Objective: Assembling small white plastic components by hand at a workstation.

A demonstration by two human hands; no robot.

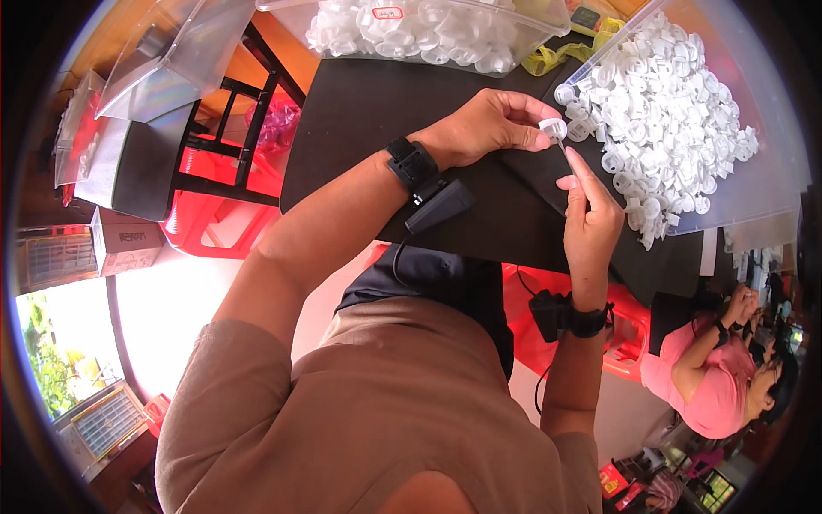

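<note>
left hand (pixel 488 128) pinching small white plastic cap (pixel 553 128) over black table (pixel 360 111), right hand (pixel 591 218) gripping thin pin (pixel 562 147) touching cap; heap of white caps (pixel 668 120) in clear tray (pixel 753 193) just beside

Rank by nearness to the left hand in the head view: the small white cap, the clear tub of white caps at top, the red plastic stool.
1. Small white cap: pinched in the left hand.
2. Clear tub of white caps: beyond it, at top.
3. Red plastic stool: far left, beneath the table.
</note>
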